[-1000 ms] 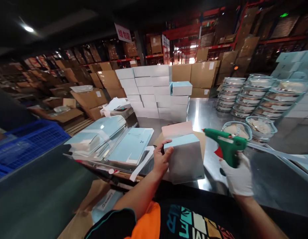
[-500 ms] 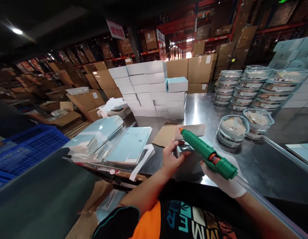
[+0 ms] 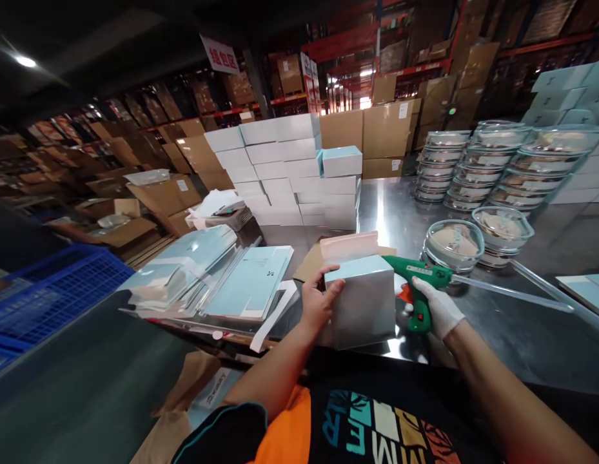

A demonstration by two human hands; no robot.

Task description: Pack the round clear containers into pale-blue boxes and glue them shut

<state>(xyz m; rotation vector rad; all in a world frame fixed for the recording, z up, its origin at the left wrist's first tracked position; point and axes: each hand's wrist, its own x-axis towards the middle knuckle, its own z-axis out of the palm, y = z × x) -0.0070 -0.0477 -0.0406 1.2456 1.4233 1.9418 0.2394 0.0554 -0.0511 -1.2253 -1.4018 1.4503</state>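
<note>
My bare left hand grips the left side of a small carton, pale blue on top with a greyish-white side facing me. A flap stands raised at its far edge. In my white-gloved right hand is a green glue gun with an orange trigger, a clear glue stick trailing out of its back. The gun points left, its nozzle hidden behind the carton's right edge. A piece of brown cardboard lies under and behind the carton.
Flat pale-blue carton blanks lie to the left. White boxes are stacked at the back. Clear round containers stand on the steel table at right, taller stacks behind. A blue crate sits far left.
The carton has been tipped up so its greyish side faces me and its flap rises. My right hand has swung the glue gun from a diagonal aim to pointing left beside the carton.
</note>
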